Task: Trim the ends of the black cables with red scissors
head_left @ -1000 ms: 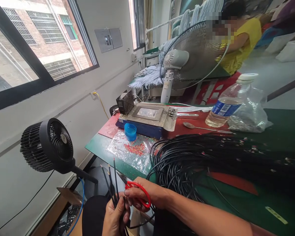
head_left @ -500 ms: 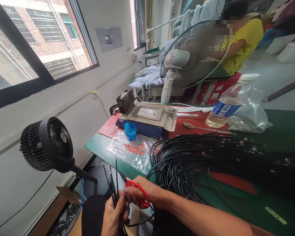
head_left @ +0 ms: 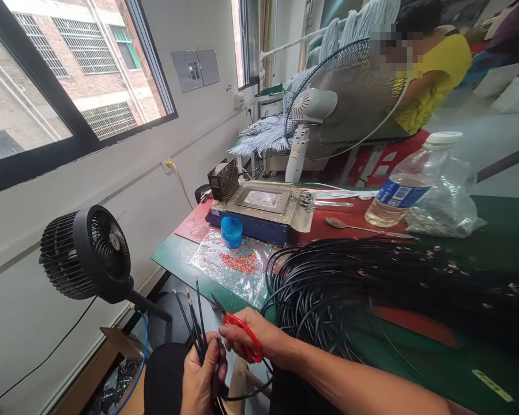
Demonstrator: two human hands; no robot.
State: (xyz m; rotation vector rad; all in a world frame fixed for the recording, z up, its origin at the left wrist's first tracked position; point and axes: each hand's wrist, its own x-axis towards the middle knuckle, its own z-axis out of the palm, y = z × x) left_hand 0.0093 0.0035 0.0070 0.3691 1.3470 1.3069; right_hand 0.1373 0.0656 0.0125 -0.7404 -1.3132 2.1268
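Note:
Several black cables (head_left: 193, 320) stand up out of my left hand (head_left: 201, 372), which is closed around them; their stripped tips show reddish and copper ends. My right hand (head_left: 247, 340) is closed on red-handled scissors (head_left: 242, 329), whose dark, slightly parted blades point up and left, beside the cables. The fingertips of both hands meet, and what lies between them is too small to make out. A large bundle of black cables (head_left: 311, 288) lies on the green table (head_left: 166, 253) to the right of my hands.
Beyond my hands are a plastic sheet with red scraps (head_left: 242, 262), a blue cup (head_left: 231, 232) and a blue-sided heating device (head_left: 259, 227). A bottle (head_left: 404, 190) and a spoon (head_left: 335, 222) lie further right. A black fan (head_left: 99, 248) stands left. A person in yellow (head_left: 441, 80) sits behind a large fan.
The upright cable tips have shifted slightly left, away from the scissors, and the blades show more clearly. Both hands keep their holds. The whole view has moved slightly.

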